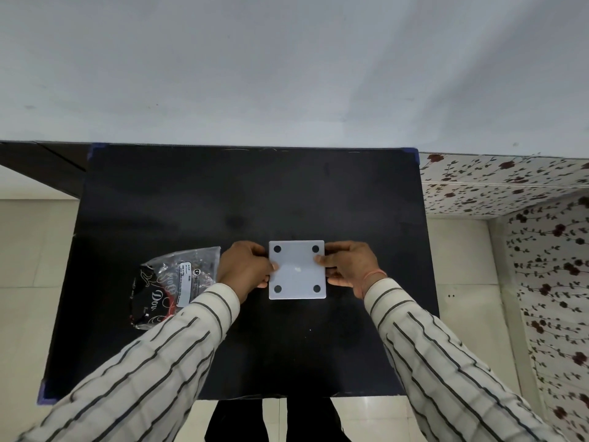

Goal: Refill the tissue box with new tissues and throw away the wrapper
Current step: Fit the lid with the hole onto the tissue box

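Note:
A square white tissue box (297, 275) sits upside down near the middle of the black table (248, 193); its flat underside faces up and shows a black round foot at each corner. My left hand (243, 269) grips its left edge with the thumb on top. My right hand (349, 266) grips its right edge the same way. To the left of my left hand lies a crinkled clear and black wrapper (172, 282) with a white label. No tissues are visible; the box's inside is hidden.
The table's back edge meets a pale wall (287, 74). Floral-patterned surfaces (526, 193) stand to the right, beyond a strip of light floor tile. Dark furniture (38, 167) sits at the far left. My legs show below the table's front edge.

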